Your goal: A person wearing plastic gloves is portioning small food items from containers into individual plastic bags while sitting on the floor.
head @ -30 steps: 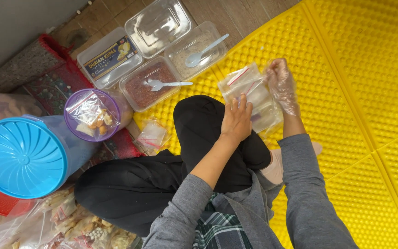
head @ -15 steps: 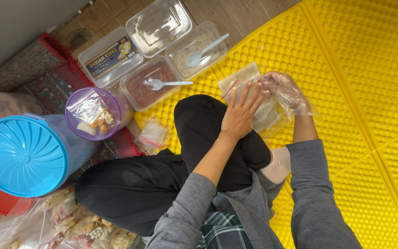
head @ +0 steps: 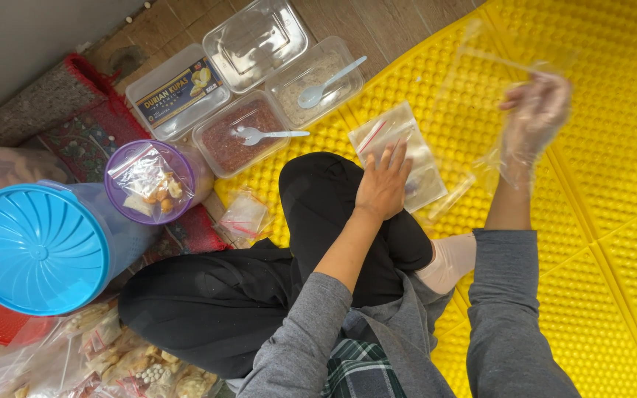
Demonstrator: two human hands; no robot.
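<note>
Nearest, the bare left hand (head: 383, 184) presses flat, fingers together, on a stack of small clear bags (head: 399, 151) at the yellow mat's (head: 613, 184) left edge. Farther right, the gloved right hand (head: 536, 118) pinches one blurred bag (head: 495, 70) aloft over open mat.

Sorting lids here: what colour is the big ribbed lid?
Light blue lid, seen in the head view.

Stack of clear zip bags (head: 399, 151), red-striped, flat on yellow mat; one clear bag (head: 492, 66) raised, blurred
</note>
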